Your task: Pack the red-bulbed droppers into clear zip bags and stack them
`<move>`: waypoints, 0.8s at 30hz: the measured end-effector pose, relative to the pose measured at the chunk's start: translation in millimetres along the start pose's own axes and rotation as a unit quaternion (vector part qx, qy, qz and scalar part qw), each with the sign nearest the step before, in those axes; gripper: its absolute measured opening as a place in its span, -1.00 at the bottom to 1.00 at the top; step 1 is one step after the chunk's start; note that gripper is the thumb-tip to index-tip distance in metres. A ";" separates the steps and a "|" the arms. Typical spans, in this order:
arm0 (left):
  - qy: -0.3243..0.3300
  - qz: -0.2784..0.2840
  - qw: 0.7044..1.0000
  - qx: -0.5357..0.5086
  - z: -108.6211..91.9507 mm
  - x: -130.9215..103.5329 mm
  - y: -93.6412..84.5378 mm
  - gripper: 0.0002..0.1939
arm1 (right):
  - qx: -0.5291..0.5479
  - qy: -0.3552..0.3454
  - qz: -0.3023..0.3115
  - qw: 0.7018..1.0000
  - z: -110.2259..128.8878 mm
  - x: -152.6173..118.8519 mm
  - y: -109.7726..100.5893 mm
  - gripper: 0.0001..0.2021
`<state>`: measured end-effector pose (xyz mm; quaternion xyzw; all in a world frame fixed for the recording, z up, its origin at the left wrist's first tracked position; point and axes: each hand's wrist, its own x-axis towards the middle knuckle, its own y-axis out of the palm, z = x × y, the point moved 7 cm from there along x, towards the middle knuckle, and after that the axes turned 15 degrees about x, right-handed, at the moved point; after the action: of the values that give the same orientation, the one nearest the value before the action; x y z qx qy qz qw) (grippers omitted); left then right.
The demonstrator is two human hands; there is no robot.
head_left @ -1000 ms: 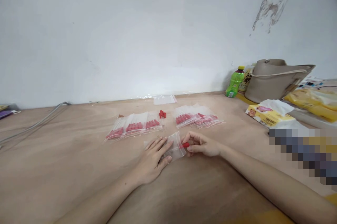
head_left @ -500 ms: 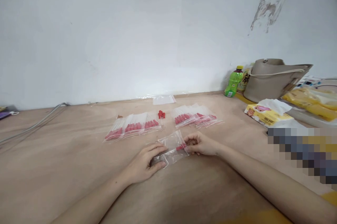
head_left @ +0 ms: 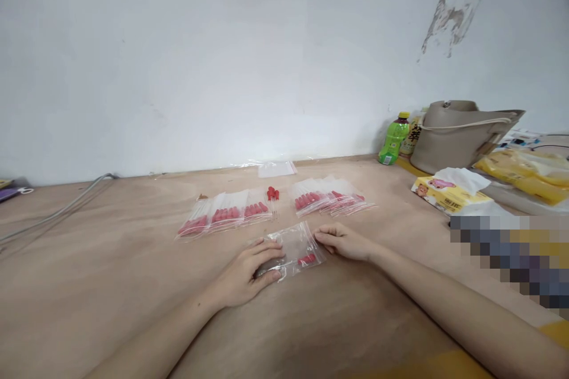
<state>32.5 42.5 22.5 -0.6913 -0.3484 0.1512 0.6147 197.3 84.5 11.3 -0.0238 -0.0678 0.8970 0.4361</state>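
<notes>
With the counter [head_left: 111,284] read as a clock centred on the bag being handled, the left hand [head_left: 255,269] lies at 8 o'clock, thumb and fingers spread over that end of the clear zip bag [head_left: 288,241], probably to stop the slick film sliding. At 3 o'clock the right hand [head_left: 340,241] has thumb and fingertips pressed together, seemingly pinching the bag's mouth edge, which would steady that opening. This one bag lies flat between the hands; its red-tipped pieces [head_left: 306,259] sit toward 4 o'clock inside it, near the mouth, too bunched to count. Farther out, a left row of filled bags [head_left: 226,213] at 10 o'clock overlaps edge on edge, likely to save room; I count at least three. At 1 o'clock a right fan of filled bags [head_left: 306,198] overlaps likewise, again at least three. Between the groups, just short of 12, stand out loose red-tipped pieces [head_left: 272,193], about four, laid together perhaps for easy reach. One tissue box [head_left: 444,194] is at 2 o'clock. Beyond, at 12, a white packet [head_left: 276,169] lies near the wall [head_left: 200,59]. Between 1 and 2, one green bottle [head_left: 393,140] stands upright beside a grey-beige bucket bag [head_left: 448,142].
</notes>
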 end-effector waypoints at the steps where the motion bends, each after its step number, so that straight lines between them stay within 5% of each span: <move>1: -0.003 0.001 1.000 0.002 0.9 -0.1 0.7 -0.67 | 0.027 0.019 -0.029 0.999 -4.6 -0.6 -2.3 -0.62; 10: -0.029 -0.013 0.999 -0.001 2.1 -2.4 -2.1 -0.61 | 0.146 0.073 -0.111 0.980 -30.9 -0.2 6.7 -0.67; 15: -0.018 -0.017 0.999 -0.025 -2.3 -1.5 -4.3 -0.88 | 0.150 0.097 -0.079 0.981 -25.4 -0.6 8.0 -0.70; 21: -0.021 -0.020 0.999 -0.032 -1.8 0.3 -5.9 -0.90 | -0.076 -0.071 -0.234 0.967 16.4 22.5 -34.0 -0.86; 24: -0.023 -0.018 0.999 -0.037 -1.5 0.4 -5.0 -0.88 | -0.207 -0.074 -0.248 0.944 32.2 53.6 -34.3 -0.88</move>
<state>32.2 41.6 27.7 -0.7035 -0.3804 0.1430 0.5831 187.6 144.3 48.9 -0.0298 -0.2873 0.7262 0.6239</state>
